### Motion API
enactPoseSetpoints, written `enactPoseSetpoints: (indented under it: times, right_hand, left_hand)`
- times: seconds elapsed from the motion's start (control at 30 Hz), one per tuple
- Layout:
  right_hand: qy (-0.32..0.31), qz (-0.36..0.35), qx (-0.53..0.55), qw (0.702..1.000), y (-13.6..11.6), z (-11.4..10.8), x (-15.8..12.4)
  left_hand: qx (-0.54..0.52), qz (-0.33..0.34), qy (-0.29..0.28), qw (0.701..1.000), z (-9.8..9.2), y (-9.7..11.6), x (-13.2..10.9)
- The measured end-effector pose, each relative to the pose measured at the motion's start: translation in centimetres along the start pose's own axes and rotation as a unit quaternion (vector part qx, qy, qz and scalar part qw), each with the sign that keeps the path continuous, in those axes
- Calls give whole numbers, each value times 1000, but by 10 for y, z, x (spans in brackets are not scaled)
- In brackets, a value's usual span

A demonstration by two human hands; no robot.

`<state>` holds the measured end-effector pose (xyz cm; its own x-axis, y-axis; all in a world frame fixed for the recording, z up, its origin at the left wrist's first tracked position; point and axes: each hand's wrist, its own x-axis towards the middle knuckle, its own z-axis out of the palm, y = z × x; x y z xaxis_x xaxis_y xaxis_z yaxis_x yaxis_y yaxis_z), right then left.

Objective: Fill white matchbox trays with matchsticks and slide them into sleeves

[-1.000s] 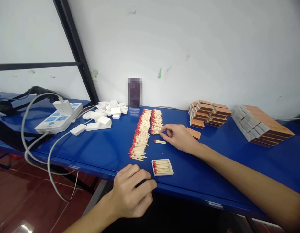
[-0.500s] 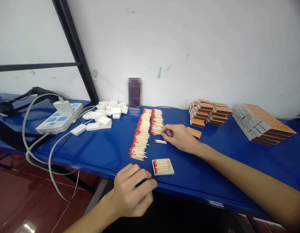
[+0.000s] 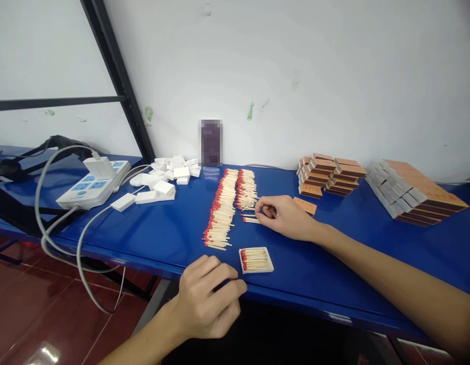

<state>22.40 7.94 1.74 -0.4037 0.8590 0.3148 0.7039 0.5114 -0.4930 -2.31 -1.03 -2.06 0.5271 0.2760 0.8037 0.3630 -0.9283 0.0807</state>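
My right hand is pinched on a thin match, its red head pointing left. Just below lie a few loose matches, partly covered by the fingertips. Beyond is the shorter row of matches; left of it runs a longer row, red heads to the left. Nearer me sits a white matchbox tray with several matches lying side by side in it. At the table's front edge, left of the tray, my left hand is loosely curled, with nothing visible in its fingers.
Orange matchboxes are stacked at the back right, with a single matchbox behind my right hand. A larger block of matchboxes stands farther right. White empty trays are heaped left, beside a power strip with cables.
My right hand has moved slightly down from the short row, bringing a match beside the loose ones below it. My left hand stays put.
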Motion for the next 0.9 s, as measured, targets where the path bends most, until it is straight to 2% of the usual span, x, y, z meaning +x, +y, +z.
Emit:
enactPoseSetpoints:
  times: [0.2, 0.9]
  right_hand:
    - [27, 18, -15, 999, 3, 1, 3]
    - [-6, 20, -43, 999, 6, 1, 6]
  left_hand:
    - [3, -3, 1, 1000, 0, 0, 0]
    - [10, -1, 1, 1000, -2, 1, 4]
